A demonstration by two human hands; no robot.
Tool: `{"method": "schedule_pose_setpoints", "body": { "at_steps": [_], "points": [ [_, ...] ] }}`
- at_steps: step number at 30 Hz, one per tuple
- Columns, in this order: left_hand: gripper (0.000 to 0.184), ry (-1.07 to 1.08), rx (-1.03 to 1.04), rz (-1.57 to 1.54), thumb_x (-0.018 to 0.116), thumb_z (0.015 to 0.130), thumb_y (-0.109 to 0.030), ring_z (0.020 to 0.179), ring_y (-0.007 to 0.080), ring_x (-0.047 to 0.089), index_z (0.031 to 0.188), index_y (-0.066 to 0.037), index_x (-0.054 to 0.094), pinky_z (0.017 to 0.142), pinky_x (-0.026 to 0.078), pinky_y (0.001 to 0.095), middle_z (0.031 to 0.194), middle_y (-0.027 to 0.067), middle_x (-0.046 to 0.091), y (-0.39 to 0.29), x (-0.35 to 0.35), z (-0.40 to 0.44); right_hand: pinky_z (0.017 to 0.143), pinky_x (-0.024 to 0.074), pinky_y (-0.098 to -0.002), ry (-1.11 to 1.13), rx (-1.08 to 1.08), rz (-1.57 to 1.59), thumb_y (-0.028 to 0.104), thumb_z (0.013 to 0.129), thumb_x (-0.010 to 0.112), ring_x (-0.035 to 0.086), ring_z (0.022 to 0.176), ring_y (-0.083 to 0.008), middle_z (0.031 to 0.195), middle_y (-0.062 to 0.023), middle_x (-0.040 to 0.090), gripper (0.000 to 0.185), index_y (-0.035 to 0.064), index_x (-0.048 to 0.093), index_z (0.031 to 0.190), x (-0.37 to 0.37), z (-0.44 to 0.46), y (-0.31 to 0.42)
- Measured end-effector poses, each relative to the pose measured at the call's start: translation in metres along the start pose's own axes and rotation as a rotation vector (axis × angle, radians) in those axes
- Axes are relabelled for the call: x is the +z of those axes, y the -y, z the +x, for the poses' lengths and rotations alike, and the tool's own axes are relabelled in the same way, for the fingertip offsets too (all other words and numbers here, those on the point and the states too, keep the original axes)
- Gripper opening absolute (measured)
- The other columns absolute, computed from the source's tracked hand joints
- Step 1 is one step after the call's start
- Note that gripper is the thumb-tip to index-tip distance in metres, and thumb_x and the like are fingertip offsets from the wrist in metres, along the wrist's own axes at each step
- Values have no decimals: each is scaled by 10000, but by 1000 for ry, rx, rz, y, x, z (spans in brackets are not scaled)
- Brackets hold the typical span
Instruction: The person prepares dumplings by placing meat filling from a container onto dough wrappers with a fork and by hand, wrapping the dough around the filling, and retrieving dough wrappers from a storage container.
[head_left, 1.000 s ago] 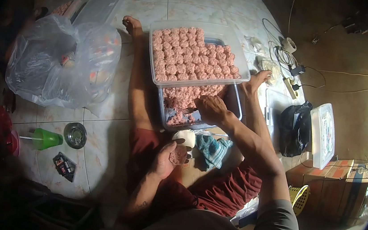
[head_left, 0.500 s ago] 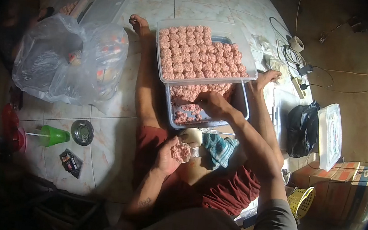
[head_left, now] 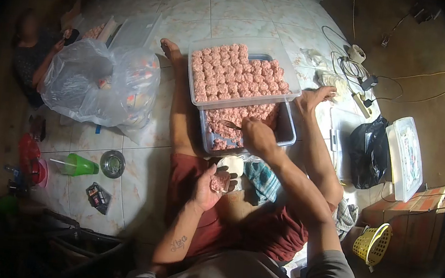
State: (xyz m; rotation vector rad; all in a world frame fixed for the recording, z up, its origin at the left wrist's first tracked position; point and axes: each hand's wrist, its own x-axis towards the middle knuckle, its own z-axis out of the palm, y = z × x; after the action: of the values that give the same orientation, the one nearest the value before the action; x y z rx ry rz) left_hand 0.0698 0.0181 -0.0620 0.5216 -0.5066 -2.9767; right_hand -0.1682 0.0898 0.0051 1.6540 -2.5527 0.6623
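My left hand [head_left: 206,192] is cupped, palm up, around a meat dumpling [head_left: 219,182], a small lump of pink minced meat; its wrapper is hard to make out. My right hand [head_left: 259,137] grips a fork [head_left: 231,124], its tines pointing left over the minced meat [head_left: 219,116]. That meat lies in a blue tub [head_left: 292,131] between my legs. Overlapping the tub's far part is a clear plastic container [head_left: 286,98] filled with rows of meat dumplings [head_left: 234,75]. A stack of pale round wrappers [head_left: 231,165] sits just beyond my left fingers, beside a teal checked cloth [head_left: 262,181].
Large plastic bags [head_left: 98,82] lie on the left, with another person [head_left: 33,59] behind them. Nearer are a green cup [head_left: 81,165] and a glass ashtray [head_left: 113,163]. On the right are a power strip [head_left: 363,104], a black bag [head_left: 367,151] and a yellow basket [head_left: 373,244].
My right hand has shifted slightly left and down, and the fork's tines now show over the meat. My left fingers have curled closer around the dumpling. The camera view has shifted a little.
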Motion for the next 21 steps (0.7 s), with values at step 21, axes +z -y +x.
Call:
{"method": "schedule_pose_setpoints", "body": {
  "at_steps": [21],
  "points": [
    [724, 125, 9, -251, 452, 1032, -572, 1279, 390, 585, 1261, 100, 593, 1097, 462, 560, 1362, 278, 596, -51, 47, 3, 756, 561, -494, 342, 16, 272, 153, 915, 609, 670, 900, -410, 1018, -175, 627, 346, 127, 664, 1255, -69, -90, 55]
  ]
}}
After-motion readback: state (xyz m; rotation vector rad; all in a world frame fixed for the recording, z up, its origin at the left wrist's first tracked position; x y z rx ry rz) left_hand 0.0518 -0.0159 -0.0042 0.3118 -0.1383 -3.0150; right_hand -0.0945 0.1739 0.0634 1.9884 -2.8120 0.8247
